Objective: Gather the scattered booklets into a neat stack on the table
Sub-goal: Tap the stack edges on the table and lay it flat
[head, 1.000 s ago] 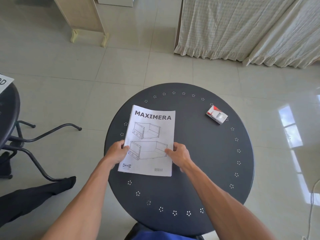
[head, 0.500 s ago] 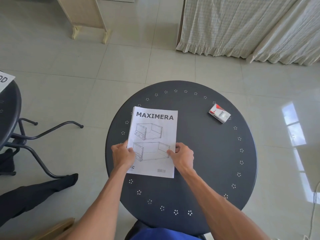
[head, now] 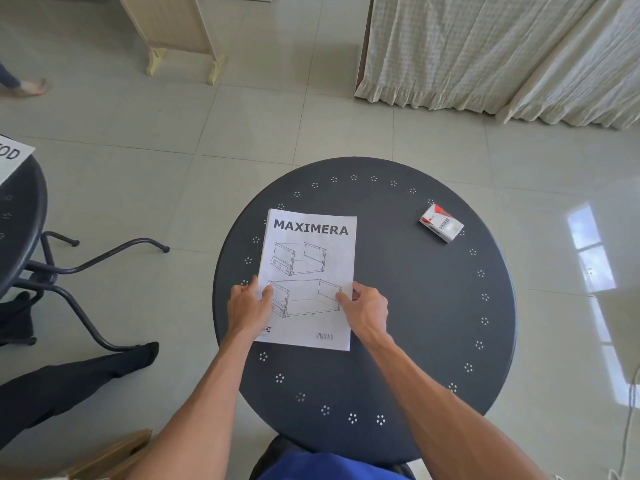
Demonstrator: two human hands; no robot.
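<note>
A white booklet stack (head: 311,268) titled MAXIMERA, with line drawings of drawers on the cover, lies on the left half of the round black table (head: 415,306). My left hand (head: 247,308) grips its left edge, thumb on the cover. Against the right edge, at the same height, my right hand (head: 365,311) holds the stack with fingertips on the cover. How many booklets lie under the top one cannot be seen.
A small red and white pack (head: 441,223) lies at the table's far right. A second black table (head: 20,216) with a white sheet (head: 12,159) stands to the left. Someone's dark trouser leg (head: 69,382) stretches across the floor at lower left. Curtains (head: 502,50) hang behind.
Both hands have slid the stack slightly and straightened it so that its edges run more squarely. The hands keep their hold on its left and right edges.
</note>
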